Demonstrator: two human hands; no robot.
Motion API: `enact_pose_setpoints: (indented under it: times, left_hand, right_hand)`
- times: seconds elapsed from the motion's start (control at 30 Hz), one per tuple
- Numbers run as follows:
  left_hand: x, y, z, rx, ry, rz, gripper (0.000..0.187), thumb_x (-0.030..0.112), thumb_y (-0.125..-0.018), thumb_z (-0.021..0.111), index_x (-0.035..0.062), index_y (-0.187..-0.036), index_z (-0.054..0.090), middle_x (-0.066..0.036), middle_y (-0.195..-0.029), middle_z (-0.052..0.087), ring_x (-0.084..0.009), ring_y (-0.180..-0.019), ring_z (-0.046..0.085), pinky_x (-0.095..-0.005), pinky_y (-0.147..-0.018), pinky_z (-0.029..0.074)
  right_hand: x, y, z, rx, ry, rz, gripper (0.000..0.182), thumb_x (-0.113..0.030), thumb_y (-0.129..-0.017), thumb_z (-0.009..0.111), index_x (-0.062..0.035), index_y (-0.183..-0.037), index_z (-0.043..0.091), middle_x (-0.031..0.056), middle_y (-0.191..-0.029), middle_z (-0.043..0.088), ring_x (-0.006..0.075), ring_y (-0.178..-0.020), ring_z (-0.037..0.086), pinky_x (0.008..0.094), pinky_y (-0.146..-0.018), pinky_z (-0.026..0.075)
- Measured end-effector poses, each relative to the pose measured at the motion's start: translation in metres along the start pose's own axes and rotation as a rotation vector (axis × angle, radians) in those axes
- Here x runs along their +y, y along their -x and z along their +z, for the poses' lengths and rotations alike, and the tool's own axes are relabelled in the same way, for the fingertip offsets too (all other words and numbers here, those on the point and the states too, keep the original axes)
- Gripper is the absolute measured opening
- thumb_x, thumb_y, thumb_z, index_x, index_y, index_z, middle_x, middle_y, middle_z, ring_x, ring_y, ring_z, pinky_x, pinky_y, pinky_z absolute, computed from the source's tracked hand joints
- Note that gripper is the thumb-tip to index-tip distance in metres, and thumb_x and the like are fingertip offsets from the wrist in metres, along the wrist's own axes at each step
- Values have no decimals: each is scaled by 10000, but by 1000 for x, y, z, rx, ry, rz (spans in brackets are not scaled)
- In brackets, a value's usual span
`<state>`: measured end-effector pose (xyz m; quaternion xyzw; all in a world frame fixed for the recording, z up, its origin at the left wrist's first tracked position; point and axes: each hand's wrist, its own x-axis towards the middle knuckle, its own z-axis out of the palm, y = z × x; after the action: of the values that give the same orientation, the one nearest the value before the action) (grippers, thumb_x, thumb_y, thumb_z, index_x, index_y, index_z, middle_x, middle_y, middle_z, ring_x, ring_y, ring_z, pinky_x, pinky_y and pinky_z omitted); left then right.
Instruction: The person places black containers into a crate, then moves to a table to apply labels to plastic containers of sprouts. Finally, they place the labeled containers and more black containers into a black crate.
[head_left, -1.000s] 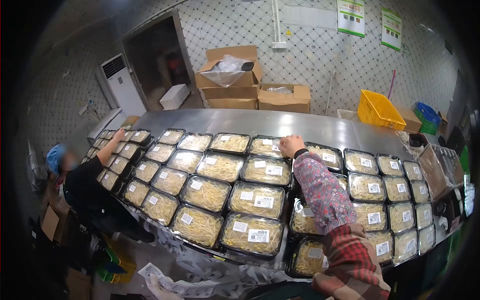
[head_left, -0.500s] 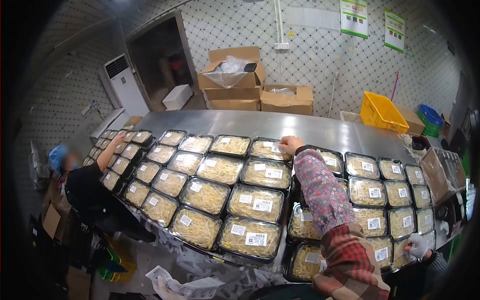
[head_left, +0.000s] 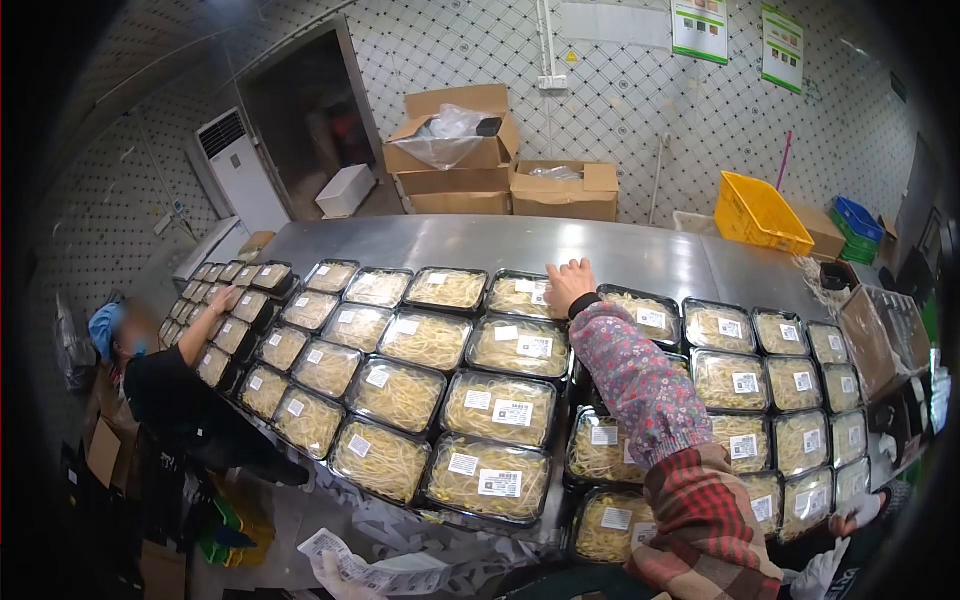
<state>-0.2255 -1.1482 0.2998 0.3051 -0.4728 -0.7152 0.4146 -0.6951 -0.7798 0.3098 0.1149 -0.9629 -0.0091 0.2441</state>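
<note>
My right hand (head_left: pixel 570 287), in a floral sleeve, reaches across to the right end of a clear-lidded tray of bean sprouts (head_left: pixel 510 302) in the far row. Its fingers are slightly apart, resting at a white label (head_left: pixel 541 292) on the lid. At the bottom edge my left hand (head_left: pixel 334 578), pale and partly cut off, holds a strip of printed labels (head_left: pixel 385 577) that curls to the right. Between the hands sit more sprout trays; the nearest one (head_left: pixel 489 478) bears two labels, while some to the left carry a single one.
Rows of packed trays (head_left: pixel 741 381) cover much of the steel table (head_left: pixel 640 258). A co-worker (head_left: pixel 190 375) reaches over trays at left; another person's gloved hand (head_left: pixel 856 514) is at lower right. Cardboard boxes (head_left: pixel 565 190) and a yellow crate (head_left: pixel 760 218) stand behind.
My right hand's fingers have spread from a tighter curl over the far tray's label. The left co-worker's hand moved nearer their body, and the gloved hand at right drew back from the trays.
</note>
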Motion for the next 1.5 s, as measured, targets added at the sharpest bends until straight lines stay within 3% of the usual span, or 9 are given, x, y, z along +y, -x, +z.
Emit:
enact_pose_setpoints:
  times: [0.43, 0.5, 0.67, 0.77, 0.97, 1.13, 1.23, 1.3, 1.5]
  left_hand:
    - [5, 8, 14, -182, 52, -34, 326, 211, -906, 555, 77, -1195, 487, -13, -905, 538, -82, -677, 507, -218, -536, 431]
    - [6, 4, 13, -213, 31, -19, 321, 191, -917, 539, 58, -1202, 474, -27, -946, 555, -107, -718, 542, -243, -607, 466]
    - [1, -14, 20, -370, 1, -4, 259, 98, -906, 539, 8, -1147, 514, -42, -959, 589, -141, -785, 585, -285, -709, 494]
    - [14, -22, 34, -650, -59, 23, 213, 33, -888, 538, -25, -1090, 571, -77, -1011, 623, -146, -860, 603, -275, -758, 490]
    - [41, -51, 35, -763, -43, -5, 254, -32, -868, 590, -26, -1122, 580, -76, -1071, 603, -122, -945, 582, -252, -838, 468]
    - [35, -102, 3, -737, -67, 27, 150, 23, -840, 680, 28, -739, 569, 13, -713, 604, -27, -613, 474, -194, -548, 386]
    - [30, -134, -8, -888, -158, -9, 92, 28, -821, 694, 6, -798, 608, -5, -777, 619, -44, -672, 505, -196, -605, 419]
    - [34, -142, -3, -1081, -110, 121, 477, -19, -769, 693, -9, -1212, 516, -67, -1043, 623, -132, -910, 602, -262, -801, 500]
    - [38, -137, -7, -1143, -143, -511, 341, -45, -829, 636, -22, -1160, 555, -86, -983, 656, -117, -868, 632, -252, -781, 520]
  right_hand:
    - [1, 0, -33, -264, -488, 25, 297, -284, -962, 433, -163, -1139, 638, 105, -1010, 672, 335, -901, 619, 409, -820, 487]
    - [17, -20, -24, 183, -828, 55, 357, -324, -960, 443, -74, -1142, 622, 101, -922, 686, 273, -844, 655, 378, -775, 506]
    - [-95, 33, -178, -360, -1555, -25, 434, -395, -964, 490, -3, -1104, 613, 102, -876, 659, 140, -715, 619, 256, -671, 515]
    - [-193, 105, -226, -594, -1300, -638, 564, -399, -917, 584, 15, -1290, 499, 119, -989, 658, 187, -876, 643, 301, -727, 527]
    - [-302, 170, -225, -496, -1374, -639, 181, -176, -802, 681, -5, -859, 657, 127, -730, 629, 260, -700, 614, 351, -607, 465]
    - [-347, 186, -234, -335, -1296, -557, 157, -168, -820, 654, -12, -839, 646, 121, -729, 603, 284, -685, 598, 365, -609, 456]
    - [-363, 197, -229, -86, -1147, -570, 96, -135, -834, 666, -42, -860, 667, 78, -739, 564, 265, -692, 596, 348, -598, 477]
    - [-370, 203, -227, -135, -1195, -511, 86, -129, -829, 670, -46, -854, 670, 77, -739, 563, 265, -683, 597, 347, -595, 479]
    - [-342, 179, -212, 4, -1214, -233, 82, -113, -835, 664, -38, -837, 695, 75, -740, 645, 188, -656, 621, 291, -593, 482]
